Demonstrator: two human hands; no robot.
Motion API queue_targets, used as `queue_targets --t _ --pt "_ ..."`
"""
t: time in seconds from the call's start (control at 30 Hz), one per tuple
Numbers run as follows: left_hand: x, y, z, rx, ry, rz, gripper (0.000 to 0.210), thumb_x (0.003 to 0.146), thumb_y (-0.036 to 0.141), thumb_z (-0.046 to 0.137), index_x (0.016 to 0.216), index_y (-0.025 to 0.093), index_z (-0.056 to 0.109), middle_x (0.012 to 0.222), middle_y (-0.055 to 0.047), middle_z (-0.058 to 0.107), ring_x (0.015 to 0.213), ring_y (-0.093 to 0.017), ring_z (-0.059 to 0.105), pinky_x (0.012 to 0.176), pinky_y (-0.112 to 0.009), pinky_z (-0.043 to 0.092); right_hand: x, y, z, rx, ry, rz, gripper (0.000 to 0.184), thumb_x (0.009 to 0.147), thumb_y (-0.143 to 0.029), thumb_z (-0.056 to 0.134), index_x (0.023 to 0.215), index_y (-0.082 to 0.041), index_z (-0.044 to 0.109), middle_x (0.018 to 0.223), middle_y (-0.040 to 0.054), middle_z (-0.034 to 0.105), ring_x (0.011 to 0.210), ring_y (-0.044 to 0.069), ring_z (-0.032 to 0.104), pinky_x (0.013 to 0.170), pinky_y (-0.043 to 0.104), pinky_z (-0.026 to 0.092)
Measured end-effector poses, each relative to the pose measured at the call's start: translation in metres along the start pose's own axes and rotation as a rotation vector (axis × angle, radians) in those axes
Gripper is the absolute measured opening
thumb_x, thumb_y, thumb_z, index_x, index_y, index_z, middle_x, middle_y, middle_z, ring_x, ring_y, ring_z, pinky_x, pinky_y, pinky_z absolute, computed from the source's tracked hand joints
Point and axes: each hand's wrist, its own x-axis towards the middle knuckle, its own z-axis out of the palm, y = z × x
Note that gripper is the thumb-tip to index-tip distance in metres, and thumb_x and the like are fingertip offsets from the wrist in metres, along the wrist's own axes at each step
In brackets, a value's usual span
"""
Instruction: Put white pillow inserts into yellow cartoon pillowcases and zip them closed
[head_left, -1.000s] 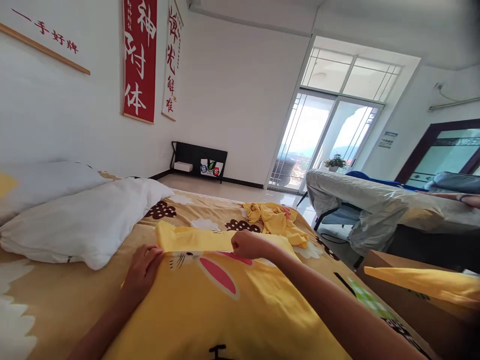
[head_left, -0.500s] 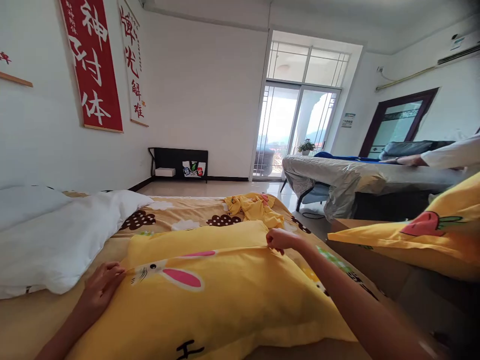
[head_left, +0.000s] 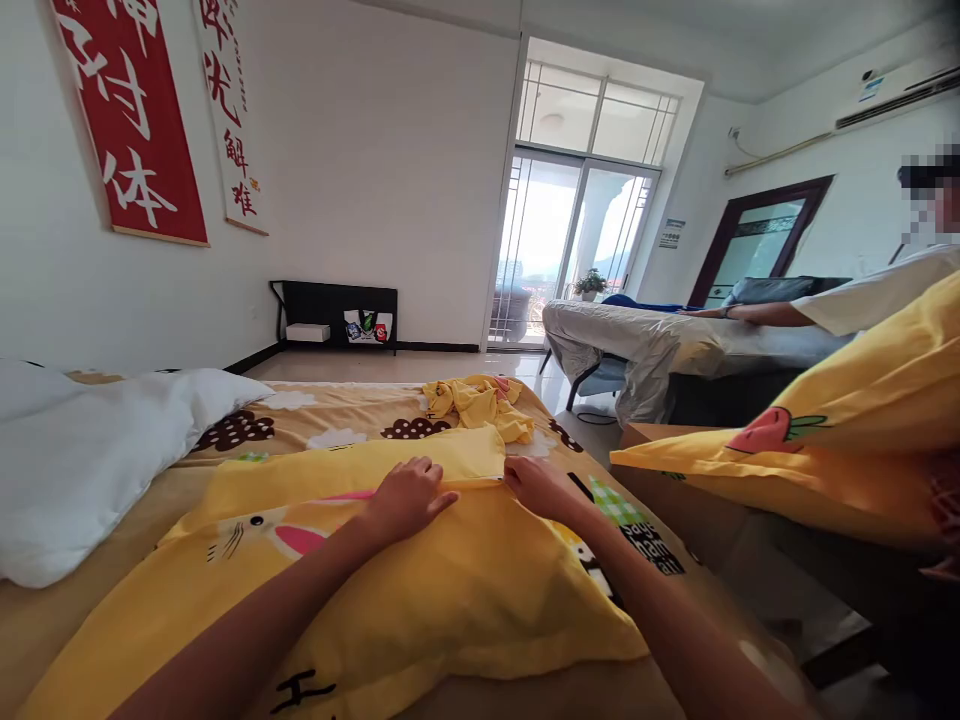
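A yellow pillow in a pillowcase with a rabbit face and pink ears lies before me on the bed. Across its far part runs the pillowcase's opening edge, with a yellow flap beyond it. My left hand rests on the pillow near that edge, palm down, thumb stretched out to the right and the fingertips partly hidden. At the far right corner, my right hand has its fingers closed on the pillowcase edge. Exactly what the fingertips pinch is too small to tell.
A white pillow lies at the left on the patterned bed sheet. Crumpled yellow cloth lies at the far edge. On the right, another yellow pillow juts in beside a cardboard box; a person leans on a plastic-covered table.
My left hand has left the pillow's left corner and moved right, beside my right hand. The right hand stays at the far right corner. The view has turned slightly right.
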Motion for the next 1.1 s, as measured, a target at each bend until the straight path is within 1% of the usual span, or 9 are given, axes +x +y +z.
queue_targets --t 0.17,0.33,0.43,0.53,0.6,0.77,0.87,0.97,1.1 --pt "0.007 -0.007 0.017 -0.178 -0.133 0.010 0.023 0.090 0.030 0.050 0.069 0.019 0.053 0.070 -0.004 0.059 0.066 -0.019 0.056 0.059 -0.025 0.035 -0.008 0.020 0.015 0.101 0.090 -0.042 0.022 0.094 -0.021 0.038 0.084 -0.018 0.058 0.083 0.0035 0.068 0.076 0.014 0.060 0.060 0.023 0.032" --pt "-0.003 -0.012 0.012 -0.301 -0.085 0.076 0.030 0.091 0.030 0.044 0.063 0.019 0.044 0.067 -0.001 0.053 0.063 -0.015 0.048 0.059 -0.025 0.031 0.010 0.012 0.027 0.227 0.265 -0.071 0.024 0.097 -0.021 0.030 0.093 -0.018 0.054 0.088 0.0055 0.065 0.079 0.017 0.059 0.066 0.025 0.037" --pt "-0.001 -0.009 0.013 -0.338 -0.080 0.047 0.033 0.092 0.033 0.042 0.063 0.019 0.042 0.066 0.000 0.051 0.062 -0.014 0.045 0.059 -0.025 0.030 0.018 0.005 0.040 0.414 0.343 -0.181 0.022 0.094 -0.021 0.033 0.097 -0.019 0.055 0.094 0.0058 0.064 0.081 0.016 0.059 0.071 0.025 0.041" --pt "0.002 -0.007 0.017 -0.364 -0.074 0.010 0.034 0.094 0.036 0.037 0.065 0.019 0.041 0.065 0.001 0.050 0.063 -0.013 0.043 0.060 -0.025 0.031 0.023 0.003 0.056 0.659 0.276 -0.357 0.023 0.087 -0.023 0.047 0.107 -0.020 0.058 0.095 0.0047 0.064 0.083 0.016 0.058 0.075 0.027 0.044" --pt "0.002 -0.006 0.020 -0.380 -0.060 -0.025 0.035 0.094 0.038 0.035 0.066 0.019 0.040 0.066 0.001 0.050 0.064 -0.014 0.044 0.061 -0.025 0.032 0.027 0.004 0.064 0.726 0.204 -0.355 0.028 0.082 -0.024 0.054 0.109 -0.021 0.061 0.086 0.0023 0.063 0.078 0.016 0.057 0.072 0.027 0.044" --pt "-0.004 -0.010 0.017 -0.396 -0.173 -0.070 0.026 0.093 0.038 0.037 0.080 0.019 0.049 0.078 -0.002 0.058 0.074 -0.017 0.052 0.067 -0.026 0.037 0.040 0.021 0.068 0.720 0.097 -0.281 0.008 0.068 -0.025 0.069 0.069 -0.019 0.065 0.072 0.0001 0.058 0.068 0.015 0.052 0.064 0.027 0.041" --pt "-0.021 -0.027 0.006 -0.273 -0.231 -0.088 0.016 0.090 0.034 0.043 0.094 0.020 0.051 0.091 -0.005 0.062 0.082 -0.019 0.056 0.073 -0.028 0.038 0.040 0.034 0.074 0.700 0.013 -0.333 0.009 0.064 -0.021 0.070 0.069 -0.019 0.064 0.075 -0.0002 0.060 0.071 0.015 0.053 0.066 0.026 0.044" --pt "-0.053 -0.060 -0.005 -0.210 -0.200 -0.196 0.027 0.092 0.043 0.040 0.083 0.019 0.049 0.082 -0.003 0.060 0.074 -0.019 0.054 0.069 -0.028 0.037 0.032 0.042 0.088 0.679 0.003 -0.370 0.007 0.073 -0.024 0.064 0.079 -0.019 0.064 0.090 0.0030 0.060 0.082 0.016 0.054 0.075 0.029 0.046" --pt "-0.104 -0.110 -0.015 -0.297 -0.155 -0.373 0.042 0.090 0.058 0.038 0.076 0.019 0.046 0.072 0.000 0.052 0.067 -0.017 0.048 0.062 -0.026 0.034 0.025 0.040 0.094 0.566 0.023 -0.405 0.004 0.081 -0.024 0.059 0.083 -0.020 0.061 0.099 0.0043 0.057 0.091 0.018 0.054 0.083 0.033 0.045"
